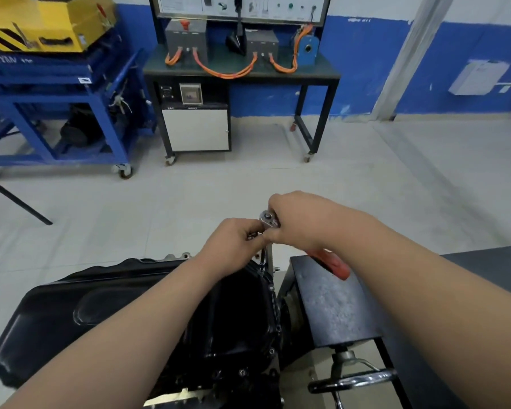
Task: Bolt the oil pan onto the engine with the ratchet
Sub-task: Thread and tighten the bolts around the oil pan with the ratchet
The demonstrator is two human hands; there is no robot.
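The black oil pan [101, 302] lies upside on the engine in the lower left and centre. A ratchet stands over the pan's far right flange, with its silver head [267, 217] up and a thin extension bar [263, 259] running down to the flange. My right hand [298, 221] grips the ratchet at the head, and its red handle [335, 265] sticks out below my wrist. My left hand [233, 242] pinches the top of the extension just under the head. The bolt under the socket is hidden.
A grey metal block [334, 308] of the engine stand sits right of the pan, with a chrome crank handle [354, 382] below it. Across the tiled floor stand a black training bench [242, 75] with orange cables and a blue cart [56, 93] carrying a yellow machine.
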